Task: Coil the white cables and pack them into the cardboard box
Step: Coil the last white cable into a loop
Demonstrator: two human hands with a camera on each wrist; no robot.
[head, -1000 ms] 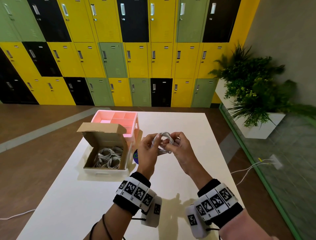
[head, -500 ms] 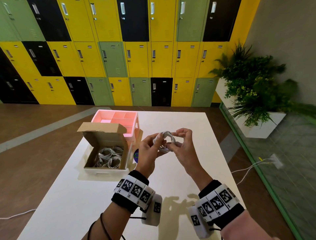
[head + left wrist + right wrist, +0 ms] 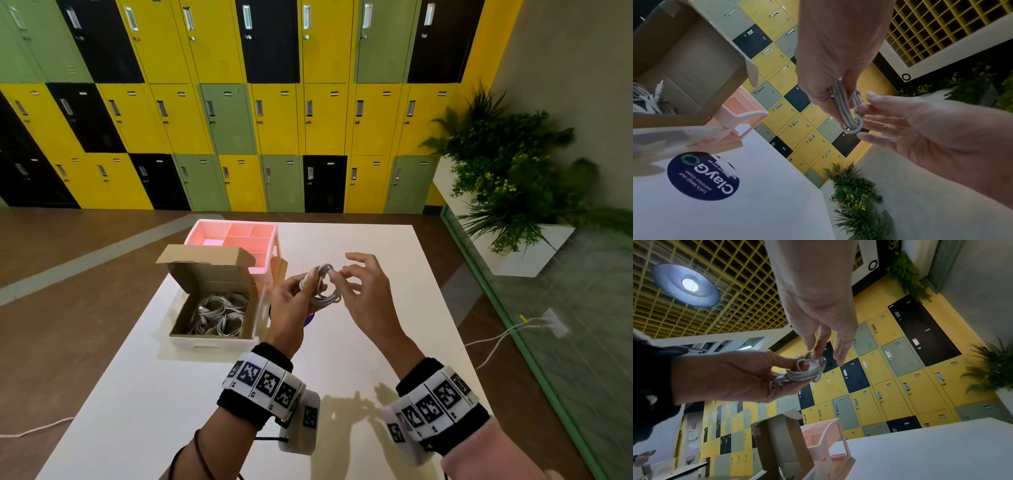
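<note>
1. Coiling is nearly finishing: your left hand (image 3: 291,301) is gripping the coil (image 3: 320,286), fingers curled round its loops, held above the table (image 3: 359,359), right of the box (image 3: 212,301).
2. Your right hand (image 3: 368,294) is hovering with fingers spread and nearly straight, tips just brushing the coil's wrapped end, holding nothing.
3. Next, I judge, you are carrying the coil left and lowering it into the box beside the cables (image 3: 219,313) lying there, keeping the wrap from springing loose.
4. Sticker (image 3: 702,176) on the table is reading "ClayGo" and "Let's keep our pantries clean".
</note>
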